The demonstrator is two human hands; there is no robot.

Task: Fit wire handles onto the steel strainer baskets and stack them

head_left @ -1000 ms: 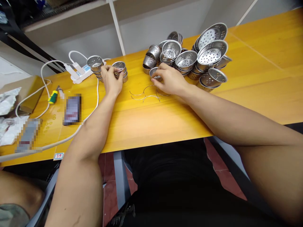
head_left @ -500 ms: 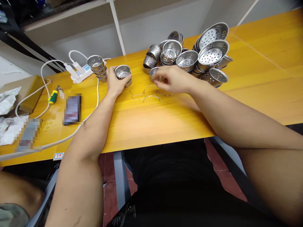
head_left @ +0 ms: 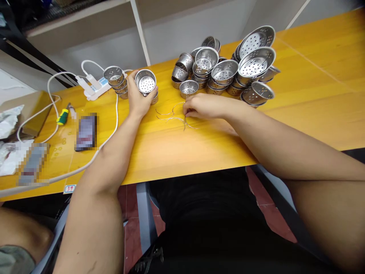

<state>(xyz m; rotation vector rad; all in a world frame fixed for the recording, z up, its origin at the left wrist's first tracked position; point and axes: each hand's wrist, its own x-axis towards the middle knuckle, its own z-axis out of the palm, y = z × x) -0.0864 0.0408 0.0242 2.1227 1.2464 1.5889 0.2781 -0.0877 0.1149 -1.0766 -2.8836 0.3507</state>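
Perforated cup (head_left: 146, 82) in the left hand, thin wires at the right

Through the head camera I see my left hand (head_left: 138, 97) closed around the perforated cup, thumb on the near side, its mouth tipped toward my view. Part of a lower cup (head_left: 154, 98) shows beneath it, beside my thumb. Just left of that hand stands a stack of cups (head_left: 115, 78), a white power strip (head_left: 98, 90) next to it.

My right hand (head_left: 199, 106) is low over the yellow surface (head_left: 182, 152), fingers curled in toward the thumb, the tips at one of several thin curved wires (head_left: 176, 117). I cannot tell whether they pinch it. The other wires lie mostly to the left of those fingertips, between my two hands.

Just beyond my right hand sits a small cup (head_left: 189, 90), upright. Farther out and to the right of the hand I see a pile of perforated cups (head_left: 225, 72), some nested, some tilted, with wider ones at its right end.

Well to the left of my left hand are a green and yellow screwdriver (head_left: 63, 117), two blurred-out flat objects (head_left: 86, 132), a cardboard box (head_left: 41, 114) and clear wrapping (head_left: 11, 121). A white cable (head_left: 85, 165) runs past my left forearm.
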